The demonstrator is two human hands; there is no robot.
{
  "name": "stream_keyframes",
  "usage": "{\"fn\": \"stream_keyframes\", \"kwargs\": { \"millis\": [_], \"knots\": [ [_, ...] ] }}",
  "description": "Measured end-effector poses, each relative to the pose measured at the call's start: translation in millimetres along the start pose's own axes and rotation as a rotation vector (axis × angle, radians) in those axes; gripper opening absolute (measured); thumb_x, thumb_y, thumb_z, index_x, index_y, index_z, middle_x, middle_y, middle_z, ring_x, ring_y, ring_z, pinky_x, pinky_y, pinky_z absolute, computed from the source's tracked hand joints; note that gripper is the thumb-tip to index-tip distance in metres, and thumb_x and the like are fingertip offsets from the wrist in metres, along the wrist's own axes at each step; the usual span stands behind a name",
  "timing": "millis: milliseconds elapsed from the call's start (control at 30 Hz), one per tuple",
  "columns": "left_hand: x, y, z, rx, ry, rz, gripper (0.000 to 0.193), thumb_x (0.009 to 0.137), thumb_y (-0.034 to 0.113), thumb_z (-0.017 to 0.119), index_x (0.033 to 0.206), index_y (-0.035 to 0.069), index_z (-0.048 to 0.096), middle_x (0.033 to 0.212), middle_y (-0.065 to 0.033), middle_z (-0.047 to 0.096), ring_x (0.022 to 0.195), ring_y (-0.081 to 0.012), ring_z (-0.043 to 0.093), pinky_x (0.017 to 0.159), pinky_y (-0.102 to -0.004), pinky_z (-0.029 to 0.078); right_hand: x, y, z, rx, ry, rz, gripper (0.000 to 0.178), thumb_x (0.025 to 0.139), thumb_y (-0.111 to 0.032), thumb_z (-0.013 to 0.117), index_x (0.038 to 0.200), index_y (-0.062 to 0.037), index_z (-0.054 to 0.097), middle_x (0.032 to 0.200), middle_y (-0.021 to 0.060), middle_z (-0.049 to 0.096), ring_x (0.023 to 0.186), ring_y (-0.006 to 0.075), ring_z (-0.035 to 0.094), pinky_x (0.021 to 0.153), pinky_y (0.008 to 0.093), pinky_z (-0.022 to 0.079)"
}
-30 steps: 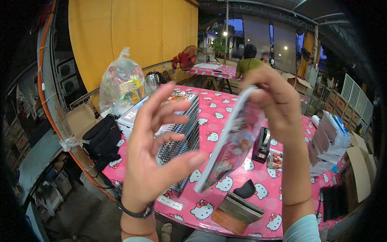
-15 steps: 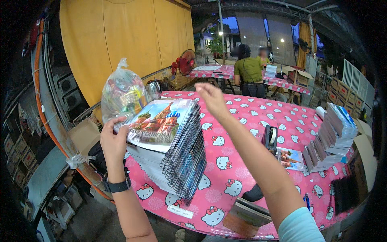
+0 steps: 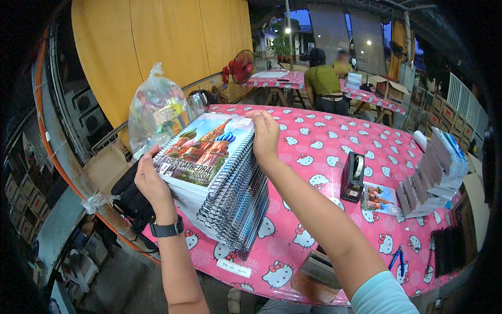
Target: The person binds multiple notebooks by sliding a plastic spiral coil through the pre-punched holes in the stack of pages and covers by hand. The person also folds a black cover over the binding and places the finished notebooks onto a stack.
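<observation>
A tall stack of spiral notebooks (image 3: 230, 209) stands in front of me, its coil bindings on the right side. The top notebook (image 3: 206, 149) has a cover with a colourful domed cathedral under blue sky. My left hand (image 3: 152, 180), a black watch on its wrist, grips the left edge near the top, with its thumb upright and its other fingers partly hidden. At the far right corner, my right hand (image 3: 265, 137) has its curled fingers pressed round the coil edge of the top notebook.
The pink patterned table holds a tape dispenser (image 3: 353, 177), a loose cathedral-cover booklet (image 3: 380, 199), stacked booklets (image 3: 431, 172), blue pliers-like tool (image 3: 398, 259) and black coils (image 3: 448, 251). A filled plastic bag (image 3: 159, 112) stands behind the notebooks. Two people are at a farther table.
My right hand has come down from the air onto the far right corner of the top notebook. That notebook now lies more evenly on the stack. My left hand still holds its left side.
</observation>
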State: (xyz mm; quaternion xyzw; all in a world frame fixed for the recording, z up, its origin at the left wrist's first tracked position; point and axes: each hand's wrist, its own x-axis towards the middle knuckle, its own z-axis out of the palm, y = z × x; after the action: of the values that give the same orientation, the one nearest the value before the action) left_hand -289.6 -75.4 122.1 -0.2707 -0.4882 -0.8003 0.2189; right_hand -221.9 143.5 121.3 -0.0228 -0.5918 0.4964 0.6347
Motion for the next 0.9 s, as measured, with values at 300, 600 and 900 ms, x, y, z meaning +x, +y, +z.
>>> {"fn": "stream_keyframes", "kwargs": {
  "millis": [300,600,900],
  "knots": [
    [-2.1,-0.9,5.9,-0.018,0.04,-0.008,0.032,0.09,0.013,0.04,0.099,-0.01,0.061,0.094,-0.013,0.063,0.085,-0.0183,0.059,0.079,-0.0287,0.044,1.6,0.9,1.5,-0.088,0.161,-0.064,0.03,0.09,-0.026,0.049,0.08,0.0002,0.059,0.064,0.0143,0.057,0.058,0.0238,0.052,0.057,0.0365,0.041],
    [-0.6,6.6,-45.2,0.204,0.045,0.179,0.044,0.092,0.019,0.045,0.126,-0.007,0.037,0.128,-0.0148,0.042,0.117,-0.0242,0.042,0.097,-0.0347,0.035,-47.3,-63.1,-93.1,-0.428,-0.357,-0.543,0.03,0.082,-0.017,0.059,0.107,-0.002,0.053,0.1,0.0144,0.057,0.094,0.0309,0.054,0.083,0.0379,0.044],
    [-153.8,63.0,-61.5,0.008,-0.233,0.62,0.039,0.082,0.019,0.058,0.111,-0.005,0.049,0.107,-0.0168,0.053,0.102,-0.0277,0.051,0.093,-0.0413,0.04,-101.0,-34.6,-494.2,-1.477,-0.597,0.463,0.016,0.074,-0.012,0.057,0.087,-0.0083,0.065,0.084,0.0142,0.063,0.08,0.0331,0.061,0.071,0.0431,0.048]
  ]
}}
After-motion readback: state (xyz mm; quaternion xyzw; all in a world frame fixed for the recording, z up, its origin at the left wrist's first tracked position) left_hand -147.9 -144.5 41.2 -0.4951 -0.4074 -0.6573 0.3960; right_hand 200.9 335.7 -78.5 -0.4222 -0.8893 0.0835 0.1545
